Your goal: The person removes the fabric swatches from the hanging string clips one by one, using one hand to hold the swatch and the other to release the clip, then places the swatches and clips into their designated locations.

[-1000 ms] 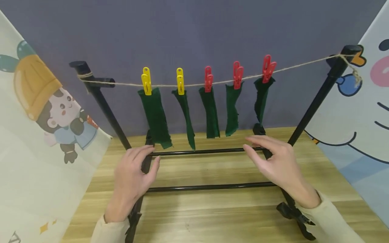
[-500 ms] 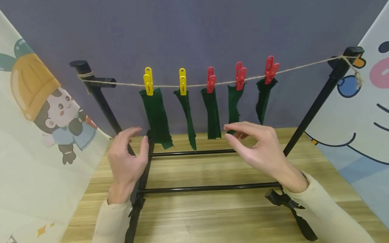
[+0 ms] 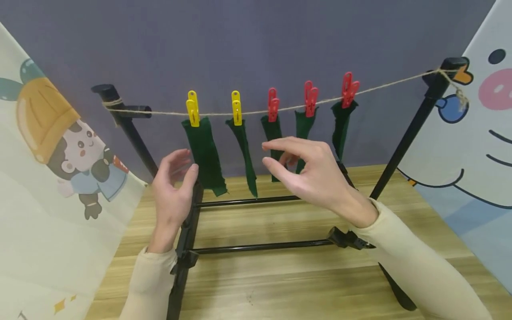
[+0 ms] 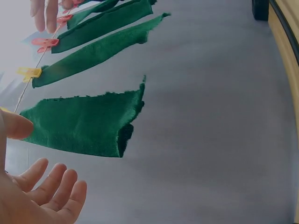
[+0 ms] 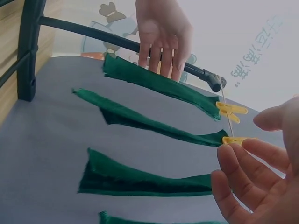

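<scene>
Several dark green cloth strips hang from a thin string (image 3: 392, 85), each held by a clothespin. The two on the left carry yellow clothespins (image 3: 237, 108); those further right carry red clothespins (image 3: 273, 105). My left hand (image 3: 173, 191) is raised just left of the widest cloth strip (image 3: 206, 158), fingers and thumb apart and holding nothing. My right hand (image 3: 312, 171) hovers in front of the third and fourth strips, partly hiding them, its thumb and fingers apart with nothing between. In the left wrist view the widest cloth strip (image 4: 84, 121) hangs close by the left thumb.
A black rack stands on the wood-grain table (image 3: 272, 284), with a left post (image 3: 138, 140), a right post (image 3: 412, 129) and low crossbars (image 3: 260, 246). Printed cartoon panels (image 3: 52, 186) flank it on both sides, and a grey backdrop (image 3: 256, 44) rises behind.
Both hands have risen toward the string. The right has also travelled left, from beside the right post to in front of the middle strips. The clothespins and strips hang as before.
</scene>
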Demonstrator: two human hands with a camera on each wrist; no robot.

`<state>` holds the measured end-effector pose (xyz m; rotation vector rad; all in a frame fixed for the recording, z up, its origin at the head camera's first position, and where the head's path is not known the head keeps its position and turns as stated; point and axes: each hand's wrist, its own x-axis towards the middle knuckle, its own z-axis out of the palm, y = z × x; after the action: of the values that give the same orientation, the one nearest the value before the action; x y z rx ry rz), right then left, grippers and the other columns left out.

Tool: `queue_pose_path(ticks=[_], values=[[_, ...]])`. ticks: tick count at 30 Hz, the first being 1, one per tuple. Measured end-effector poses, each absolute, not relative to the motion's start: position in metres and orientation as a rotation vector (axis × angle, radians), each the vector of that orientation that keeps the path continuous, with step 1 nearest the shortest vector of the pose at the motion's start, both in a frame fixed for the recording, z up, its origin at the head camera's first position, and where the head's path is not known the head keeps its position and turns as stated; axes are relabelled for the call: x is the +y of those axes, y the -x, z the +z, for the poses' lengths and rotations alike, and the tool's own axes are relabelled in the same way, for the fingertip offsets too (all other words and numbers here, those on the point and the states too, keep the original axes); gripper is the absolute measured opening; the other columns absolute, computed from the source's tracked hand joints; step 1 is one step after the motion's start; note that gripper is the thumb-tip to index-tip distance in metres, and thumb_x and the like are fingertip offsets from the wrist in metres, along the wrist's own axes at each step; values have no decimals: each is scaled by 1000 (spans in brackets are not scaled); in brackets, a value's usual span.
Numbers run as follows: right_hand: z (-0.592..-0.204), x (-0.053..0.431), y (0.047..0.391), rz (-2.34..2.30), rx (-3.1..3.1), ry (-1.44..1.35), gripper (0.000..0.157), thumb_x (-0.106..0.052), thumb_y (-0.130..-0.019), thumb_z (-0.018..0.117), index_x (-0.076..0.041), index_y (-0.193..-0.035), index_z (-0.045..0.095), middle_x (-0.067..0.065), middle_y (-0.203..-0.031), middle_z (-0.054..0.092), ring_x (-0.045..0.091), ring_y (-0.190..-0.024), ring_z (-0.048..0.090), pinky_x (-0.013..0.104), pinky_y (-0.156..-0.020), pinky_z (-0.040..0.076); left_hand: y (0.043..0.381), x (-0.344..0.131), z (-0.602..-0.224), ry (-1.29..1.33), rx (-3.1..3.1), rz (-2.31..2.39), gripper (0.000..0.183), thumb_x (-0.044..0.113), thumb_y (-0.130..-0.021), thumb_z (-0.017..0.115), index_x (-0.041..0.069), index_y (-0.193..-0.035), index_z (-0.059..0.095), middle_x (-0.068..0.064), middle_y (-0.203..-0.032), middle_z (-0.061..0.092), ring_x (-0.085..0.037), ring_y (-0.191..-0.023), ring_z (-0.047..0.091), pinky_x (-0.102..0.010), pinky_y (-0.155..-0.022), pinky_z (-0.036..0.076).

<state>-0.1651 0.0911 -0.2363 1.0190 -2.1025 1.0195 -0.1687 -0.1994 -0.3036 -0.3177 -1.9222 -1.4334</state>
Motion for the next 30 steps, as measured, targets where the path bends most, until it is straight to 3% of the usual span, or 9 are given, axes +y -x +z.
queue_pose_path(ticks=[5,11,20,30], values=[[-226,82,166,1039,-2111,-1028,28,-19,-92,75,-14,-120,76,-2,-111,76,2,-69,63,28,-64,53,174,-197,-296,324,-1940,-1467,36,12,-100,63,4,-135,60,-1,-128,66,-12,-117,62,-24,-99,49],[-213,69,166,1039,-2113,-1068,37,-23,-94,73,-13,-129,70,-2,-115,76,-1,-69,65,25,-58,47,175,-190,-283,355,-1938,-1551,37,17,-102,61,8,-137,59,1,-126,66,-12,-117,62,-26,-103,49],[-199,46,164,1015,-2095,-1137,36,-24,-96,71,-11,-130,69,1,-122,74,-3,-70,64,22,-63,53,182,-178,-266,414,-1859,-1636,35,18,-103,58,6,-136,59,3,-118,67,-17,-109,65,-25,-96,52],[-184,15,163,1111,-2201,-1146,53,-21,-100,63,-9,-150,49,3,-143,61,-6,-69,64,18,-69,55,189,-171,-255,383,-1724,-1650,27,18,-104,58,4,-126,64,3,-112,68,-18,-109,65,-28,-97,50]])
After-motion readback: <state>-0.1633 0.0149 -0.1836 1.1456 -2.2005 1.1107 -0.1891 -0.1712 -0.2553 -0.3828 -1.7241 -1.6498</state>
